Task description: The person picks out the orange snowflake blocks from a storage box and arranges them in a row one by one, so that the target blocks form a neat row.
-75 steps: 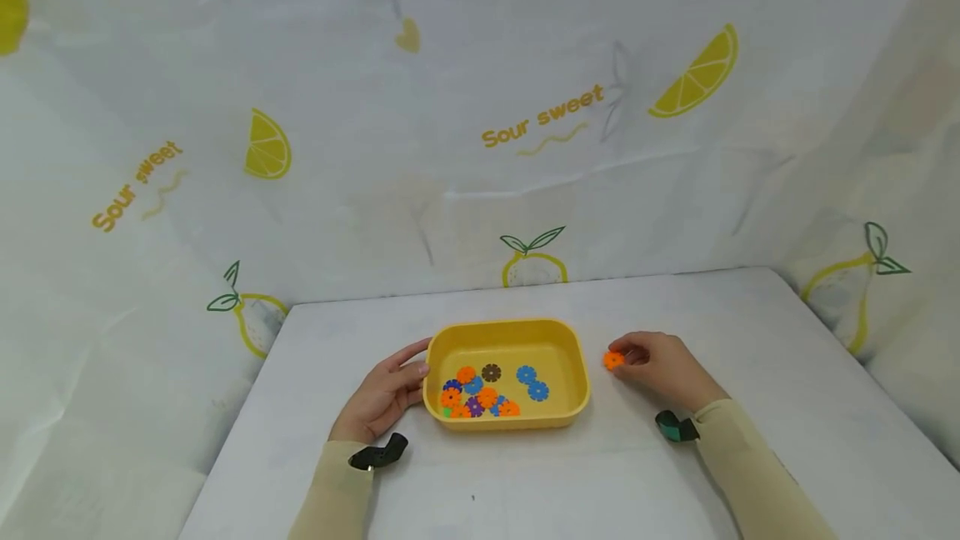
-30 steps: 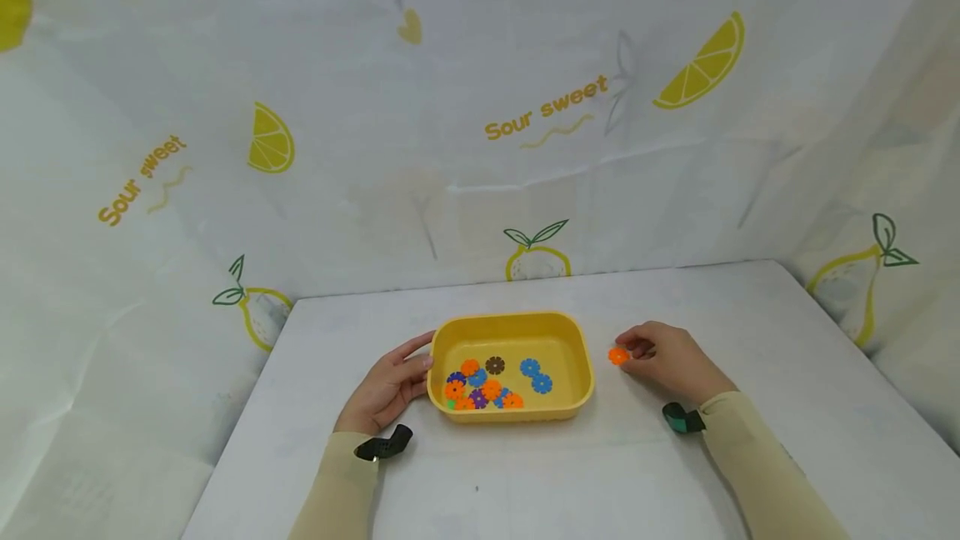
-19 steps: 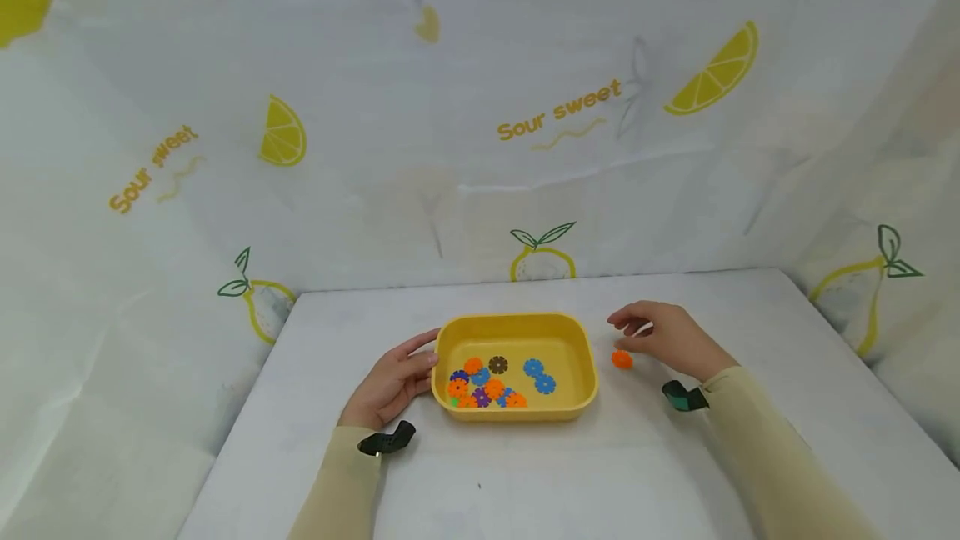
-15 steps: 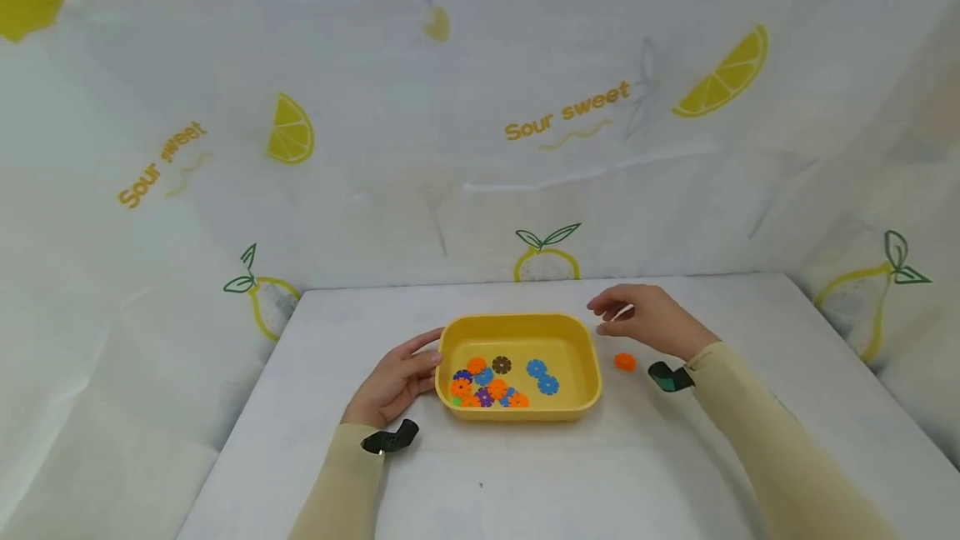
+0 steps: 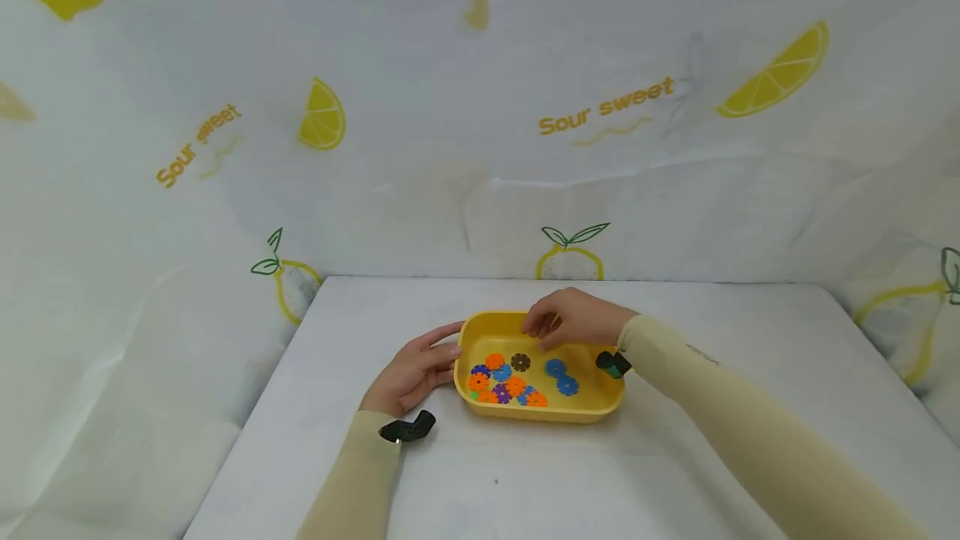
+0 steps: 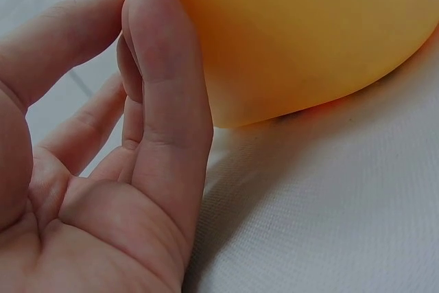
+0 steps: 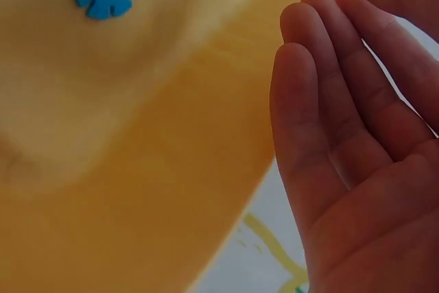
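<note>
A shallow yellow tray [image 5: 540, 413] stands on the white table, with several notched plastic discs inside, mostly toward its near left side. My left hand [image 5: 415, 369] holds the tray's left end, thumb and fingertips at the rim; in the left wrist view the fingers [image 6: 168, 80] meet the yellow edge. My right hand [image 5: 576, 319] hovers over the tray's far right part, fingers loosely bent and nothing between them. Below it lie two blue discs [image 5: 567, 386] touching each other and a brown disc [image 5: 521, 362]. Orange discs [image 5: 515, 387] and a purple disc [image 5: 502, 393] cluster at the left.
A white cloth with lemon prints [image 5: 570, 261] hangs behind and beside the table [image 5: 465, 482]. Both wrists wear dark bands, the left band [image 5: 407, 427] near the tray. My right sleeve [image 5: 720, 407] crosses the table's right side.
My right hand has let go of an orange disc on the table right of the tray and moved left over the tray. The right arm now hides that spot. My left hand has stayed at the tray.
</note>
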{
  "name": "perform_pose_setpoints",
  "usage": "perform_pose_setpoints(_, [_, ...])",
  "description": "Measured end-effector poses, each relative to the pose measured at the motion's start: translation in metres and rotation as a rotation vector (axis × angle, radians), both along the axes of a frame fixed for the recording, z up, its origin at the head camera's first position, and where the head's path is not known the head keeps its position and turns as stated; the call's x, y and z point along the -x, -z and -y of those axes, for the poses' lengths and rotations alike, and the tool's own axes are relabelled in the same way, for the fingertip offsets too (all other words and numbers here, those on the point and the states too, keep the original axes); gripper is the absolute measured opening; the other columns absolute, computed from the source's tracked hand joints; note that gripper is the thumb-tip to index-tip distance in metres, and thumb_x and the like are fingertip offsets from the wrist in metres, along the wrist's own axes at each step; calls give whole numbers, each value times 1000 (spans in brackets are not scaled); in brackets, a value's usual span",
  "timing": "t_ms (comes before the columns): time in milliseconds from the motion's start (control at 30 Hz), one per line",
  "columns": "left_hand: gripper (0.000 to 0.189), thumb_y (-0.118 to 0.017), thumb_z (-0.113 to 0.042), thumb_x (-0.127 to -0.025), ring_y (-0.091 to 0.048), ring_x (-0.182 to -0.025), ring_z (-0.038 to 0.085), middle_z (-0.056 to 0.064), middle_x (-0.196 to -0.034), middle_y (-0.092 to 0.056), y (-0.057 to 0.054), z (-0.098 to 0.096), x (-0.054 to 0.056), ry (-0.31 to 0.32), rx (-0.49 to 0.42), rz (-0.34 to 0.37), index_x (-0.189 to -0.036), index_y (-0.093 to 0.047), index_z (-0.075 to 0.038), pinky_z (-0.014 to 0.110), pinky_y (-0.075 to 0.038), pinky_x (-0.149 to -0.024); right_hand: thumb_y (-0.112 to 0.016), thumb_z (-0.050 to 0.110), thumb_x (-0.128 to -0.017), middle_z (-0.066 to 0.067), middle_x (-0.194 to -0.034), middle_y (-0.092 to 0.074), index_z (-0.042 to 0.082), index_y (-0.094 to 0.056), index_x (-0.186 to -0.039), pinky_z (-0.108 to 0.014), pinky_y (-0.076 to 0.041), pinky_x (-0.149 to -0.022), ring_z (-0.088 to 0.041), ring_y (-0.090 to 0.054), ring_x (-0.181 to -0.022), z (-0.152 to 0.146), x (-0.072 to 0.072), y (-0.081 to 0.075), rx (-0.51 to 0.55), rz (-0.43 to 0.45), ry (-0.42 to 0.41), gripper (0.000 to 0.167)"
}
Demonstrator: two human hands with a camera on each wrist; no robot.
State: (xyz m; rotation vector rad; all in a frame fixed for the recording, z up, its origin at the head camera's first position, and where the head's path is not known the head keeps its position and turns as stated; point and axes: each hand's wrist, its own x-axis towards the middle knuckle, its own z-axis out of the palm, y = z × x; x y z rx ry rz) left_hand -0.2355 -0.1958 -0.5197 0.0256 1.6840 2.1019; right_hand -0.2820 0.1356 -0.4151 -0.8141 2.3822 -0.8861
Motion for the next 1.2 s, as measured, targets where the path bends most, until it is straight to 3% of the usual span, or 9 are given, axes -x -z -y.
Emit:
perform_pose_setpoints(200, [60,-77,-22,-102,-74,-115,25,14,-145,-70,-4,-5,5,29,-1,9,-157,-56,-23,37,-64,-100,-84,12,-94,1,-111,-77,16,-79,-115,-33,-60,-93,-16,-66,-100,12,-2,7,-63,32,-70,22])
perform_pose_setpoints(533, [61,-78,-20,-101,-76,-112,23,14,-145,-70,-5,-1,3,19,-25,35,-158,-56,-22,38,-64,-100,-84,13,-93,15,-96,-73,30,-80,-101,-26,-57,-87,-7,-64,-90,34,-16,19,-259,-33,-270,19])
perform_pose_setpoints(767, [59,-76,-20,-102,-76,-113,23,14,-145,-70,-4,1,3,18,-23,18,-158,-56,-21,37,-64,-99,-81,12,-94,16,-94,-70,31,-78,-97,-26,-55,-83,-8,-60,-89,39,-22,23,-360,-88,-309,19])
perform_pose_setpoints(967, [59,-76,-19,-102,-75,-113,23,14,-144,-70,-4,1,3,13,-19,25,-158,-56,-21,37,-64,-98,-86,15,-90,13,-92,-67,33,-74,-93,-26,-52,-82,-8,-58,-87,47,-23,27,-408,-113,-334,21])
perform_pose_setpoints(1200, [59,-77,-19,-101,-75,-109,23,15,-143,-71,-5,1,3,-3,-21,31,-157,-57,-22,36,-65,-97,-89,16,-88,13,-87,-60,33,-69,-89,-24,-51,-80,-8,-55,-84,54,-23,33,-442,-210,-413,26])
